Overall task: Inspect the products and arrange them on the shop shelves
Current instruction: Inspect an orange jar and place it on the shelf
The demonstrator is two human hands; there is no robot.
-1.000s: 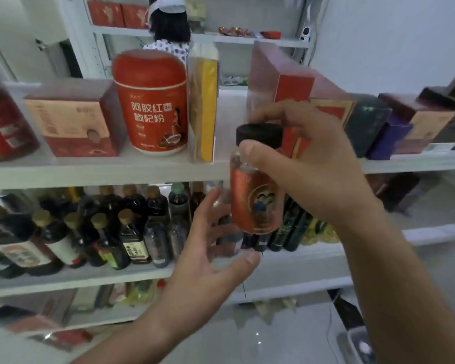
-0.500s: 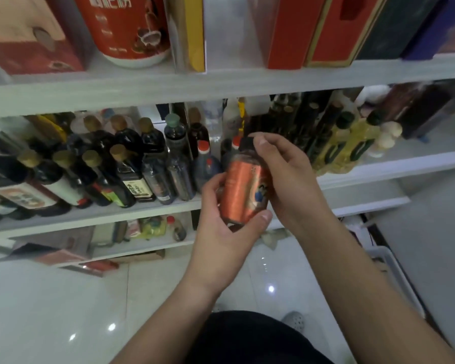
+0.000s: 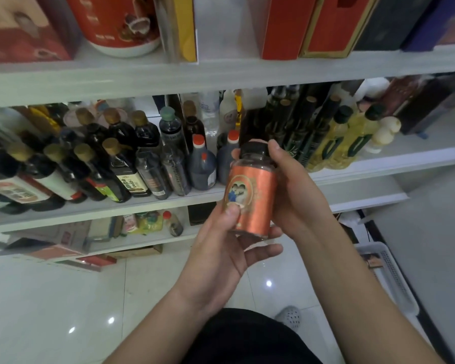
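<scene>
Orange-labelled jar [image 3: 250, 195] with a black cap [image 3: 254, 149] was held up in the air by both hands, upright with a slight tilt, in front of the front edge of the middle shelf [image 3: 142, 204] and resting on no shelf. Its label showed a round picture framed in gold. The left hand [image 3: 221, 248] gripped it from below, the thumb pressed onto the lower front of the label and the fingers reaching under the base. The right hand [image 3: 297, 190] was wrapped round the jar's right side and back, with fingertips curled up at the cap.

On the middle shelf behind the jar, dark bottles [image 3: 116, 164] with tan caps crowded the left part. Two dark red-capped bottles [image 3: 201, 166] stood near the front edge just left of the jar. Yellow oil bottles [image 3: 334, 143] stood towards the right end.

The upper shelf [image 3: 221, 77] carried a red tub [image 3: 116, 22] on the left and red boxes [image 3: 281, 24] on the right, with a bare gap between them.

Small packets [image 3: 145, 222] lay on the lowest shelf. Below was a glossy white tiled floor [image 3: 50, 298], and a white basket [image 3: 394, 279] stood on it at the right, beside the shelving.
</scene>
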